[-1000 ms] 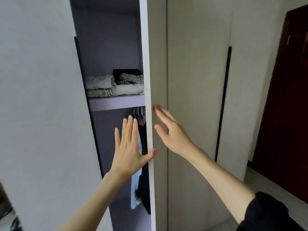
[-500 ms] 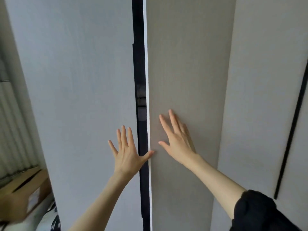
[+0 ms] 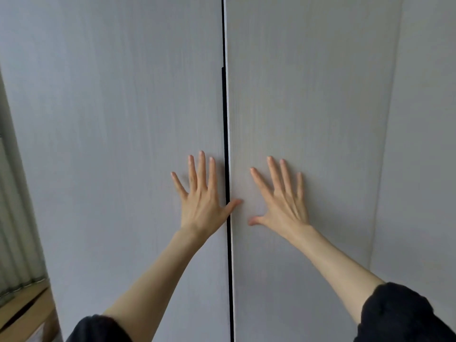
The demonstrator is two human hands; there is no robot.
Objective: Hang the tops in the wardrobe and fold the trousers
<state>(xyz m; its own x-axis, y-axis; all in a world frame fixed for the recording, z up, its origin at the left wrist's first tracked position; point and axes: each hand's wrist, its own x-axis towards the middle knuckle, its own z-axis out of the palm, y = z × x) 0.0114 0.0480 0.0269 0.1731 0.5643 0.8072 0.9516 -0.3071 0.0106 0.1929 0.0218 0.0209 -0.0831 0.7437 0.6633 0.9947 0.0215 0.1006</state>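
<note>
1. Pressing flat against the wardrobe, the left hand (image 3: 201,206) lies palm-down on the left door (image 3: 111,144), fingers fully spread and pointing upward. It grips nothing.
2. Left thumb: stretched out sideways, its tip crosses the dark gap (image 3: 225,119) between the doors and touches the edge of the right door (image 3: 308,107).
3. The right hand (image 3: 283,208) lies palm-down on the right door, fingers fanned wide and angled up and slightly left. It holds nothing; only the palm and finger pads contact the panel.
4. Right thumb: extended toward the gap, its tip stops short of the door edge, below and just beside the left thumb tip. The two hands do not touch.
5. Gap: a thin vertical black line running from above the fingertips to below both wrists, passing between the two hands. A pale strip of door edge borders it on the right-hand side.
6. Wardrobe state: both doors stand nearly flush, with only the narrow slit between them. The interior is hidden, so tops and trousers cannot be seen from this view.
7. Sleeves: a black sleeve (image 3: 399,314) covers the right arm from the elbow region back; a black sleeve edge shows at the base of the left forearm.
8. Beyond the left little finger, well apart and low: a cardboard box (image 3: 24,314) in front of a ribbed grey surface (image 3: 14,230).
9. Beyond the right little finger: a further plain panel (image 3: 424,144) adjoining the right door.
</note>
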